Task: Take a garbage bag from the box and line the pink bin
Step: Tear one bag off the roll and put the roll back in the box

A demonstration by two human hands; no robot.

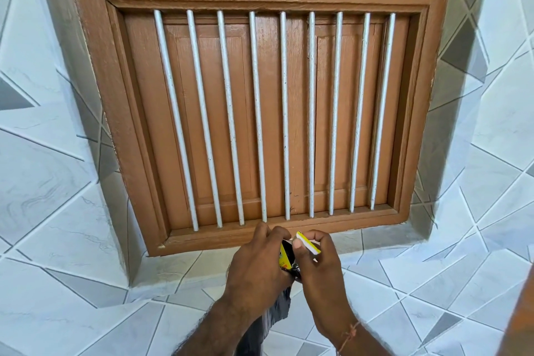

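A small yellow box point(286, 256) of garbage bags is held between both hands just in front of the window sill. My left hand point(257, 263) wraps around the box body. My right hand point(318, 260) pinches the box's open yellow-and-white flap point(308, 243). A dark grey garbage bag point(271, 318) hangs down from the box, below and between my wrists. The pink bin is not in view.
A brown wooden window point(260, 101) with white vertical bars fills the wall ahead, its shutters closed. White and grey geometric tiles point(86, 269) cover the sill and walls around it. An orange-brown edge point(523, 312) shows at the far right.
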